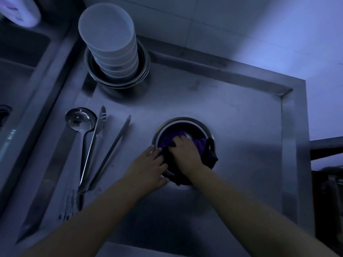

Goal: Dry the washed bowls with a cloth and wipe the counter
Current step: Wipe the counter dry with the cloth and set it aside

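Bowl: the steel bowl (182, 125) sat upright, mouth up, on the counter (232, 127).
Cloth: your purple cloth (172, 140) lay inside, one end draped over the right rim.
Right hand: your right hand (185, 151) clenched the cloth.
Left hand: your left hand (148, 164) gripped the bowl's near-left rim.
Beyond: stacked white bowls (109, 41) stood well apart.

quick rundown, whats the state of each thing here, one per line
metal bowl: upright on the counter, cloth inside
purple cloth: bunched in the bowl, one dark end draped over the rim
right hand: pressing the cloth
left hand: gripping the bowl's rim
white bowls: stacked in nested metal basins
ladle: lying flat
tongs: lying open
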Available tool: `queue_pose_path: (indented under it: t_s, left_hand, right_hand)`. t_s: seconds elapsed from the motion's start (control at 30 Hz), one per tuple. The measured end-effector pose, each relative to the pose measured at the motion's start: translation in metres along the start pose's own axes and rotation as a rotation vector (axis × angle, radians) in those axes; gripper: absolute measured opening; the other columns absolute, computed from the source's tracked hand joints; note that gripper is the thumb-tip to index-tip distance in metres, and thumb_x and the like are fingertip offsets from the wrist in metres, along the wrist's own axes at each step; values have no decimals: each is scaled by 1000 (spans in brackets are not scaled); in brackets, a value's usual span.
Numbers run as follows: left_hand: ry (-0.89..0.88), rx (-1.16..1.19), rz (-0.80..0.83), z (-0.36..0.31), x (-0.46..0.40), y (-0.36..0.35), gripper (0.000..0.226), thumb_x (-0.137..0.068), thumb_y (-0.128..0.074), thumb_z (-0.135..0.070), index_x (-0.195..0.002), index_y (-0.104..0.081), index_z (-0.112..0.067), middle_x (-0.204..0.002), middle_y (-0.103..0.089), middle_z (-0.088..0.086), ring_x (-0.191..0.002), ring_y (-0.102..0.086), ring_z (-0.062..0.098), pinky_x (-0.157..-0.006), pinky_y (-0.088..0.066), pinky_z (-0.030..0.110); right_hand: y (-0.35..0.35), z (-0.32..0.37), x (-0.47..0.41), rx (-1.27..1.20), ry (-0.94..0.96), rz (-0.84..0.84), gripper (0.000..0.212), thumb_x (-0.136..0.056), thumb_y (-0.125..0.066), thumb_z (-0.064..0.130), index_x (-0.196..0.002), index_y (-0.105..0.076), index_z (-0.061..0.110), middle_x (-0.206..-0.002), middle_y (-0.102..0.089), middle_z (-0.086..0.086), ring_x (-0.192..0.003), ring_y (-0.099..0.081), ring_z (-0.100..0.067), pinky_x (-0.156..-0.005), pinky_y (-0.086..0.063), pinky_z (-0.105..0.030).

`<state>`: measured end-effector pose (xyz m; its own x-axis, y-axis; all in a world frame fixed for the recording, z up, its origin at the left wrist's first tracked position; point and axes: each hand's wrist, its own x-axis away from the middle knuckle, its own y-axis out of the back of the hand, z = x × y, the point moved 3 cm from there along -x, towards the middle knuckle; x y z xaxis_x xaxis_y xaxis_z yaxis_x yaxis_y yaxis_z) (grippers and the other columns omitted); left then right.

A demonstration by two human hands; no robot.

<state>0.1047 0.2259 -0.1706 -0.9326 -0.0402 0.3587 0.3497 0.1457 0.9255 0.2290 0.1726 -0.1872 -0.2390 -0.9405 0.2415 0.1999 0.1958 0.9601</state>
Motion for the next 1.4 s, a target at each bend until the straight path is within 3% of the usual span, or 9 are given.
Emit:
queue_pose_path:
  t_s: [0.13, 0.23, 0.33, 0.5, 0.7, 0.9, 1.07, 1.3, 1.4]
  left_hand:
    - [-20, -39, -48, -1, 2, 8, 49, -86, -44, -50, -111, -67, -16, -116, -66, 7, -127, -48, 29, -113, -28, 47]
    - [-34, -51, -107, -2, 2, 9, 43, -70, -63, -55, -92, -75, -20, -96, -73, 3, -106, -64, 25, -97, -48, 44]
    - [-21, -58, -140, -2, 2, 6, 43, -63, -71, -54, -88, -76, -20, -92, -73, 4, -103, -66, 25, -95, -49, 44]
    - [-18, -63, -178, -1, 3, 3, 41, -64, -68, -53, -87, -75, -20, -94, -73, 5, -107, -64, 25, -98, -47, 45]
    - [-31, -45, -209, 1, 4, 1, 36, -67, -66, -50, -85, -74, -21, -95, -72, 4, -108, -64, 26, -100, -45, 47]
    - [-50, -49, -247, 3, 4, -2, 40, -65, -70, -53, -90, -74, -21, -99, -72, 4, -107, -64, 25, -99, -45, 50]
    - [-49, -47, -274, 2, 5, -4, 44, -67, -69, -54, -94, -74, -20, -100, -72, 4, -109, -63, 25, -100, -44, 49]
    - [-45, -59, -262, 0, 7, -5, 43, -67, -70, -51, -95, -73, -19, -99, -72, 6, -110, -63, 26, -100, -44, 50]
    - [-47, -40, -259, 1, 8, 1, 42, -62, -74, -51, -91, -74, -21, -101, -72, 6, -109, -64, 25, -98, -46, 49]
  right_hand:
    - [18, -17, -17, 248, -3, -62, 13, -66, -75, 29, -74, -73, 19, -83, -65, -5, -78, -61, -25, -64, -46, -33]
    - [18, -27, -10, 346, -101, 3, 15, -83, -60, 26, -90, -72, 20, -105, -62, -5, -99, -56, -27, -80, -43, -36]
    - [7, -31, 8, 282, -225, 124, 26, -92, -45, 20, -107, -67, 16, -121, -53, -9, -113, -43, -32, -88, -35, -40]
    - [-8, -11, 23, 9, -236, 263, 24, -90, -48, 19, -104, -67, 18, -112, -59, -7, -104, -53, -28, -75, -42, -33]
    - [9, -6, -3, -167, -145, -173, 22, -78, -56, 15, -92, -69, 6, -91, -62, -16, -84, -56, -36, -65, -47, -41]
    - [21, -19, -18, 182, 162, -455, 18, -82, -56, 20, -71, -69, 14, -82, -67, -10, -68, -60, -28, -58, -43, -34]
    - [33, -35, -8, 352, -117, -169, 4, -73, -71, 21, -77, -71, 20, -91, -66, -5, -79, -59, -28, -66, -43, -33]
    - [14, -19, 26, 177, -284, 306, 28, -91, -45, 17, -114, -61, 16, -123, -46, -9, -108, -41, -30, -79, -40, -37]
    - [16, -12, 26, -95, -287, 229, 34, -87, -48, 13, -118, -62, 18, -121, -47, -9, -108, -42, -30, -82, -43, -36]
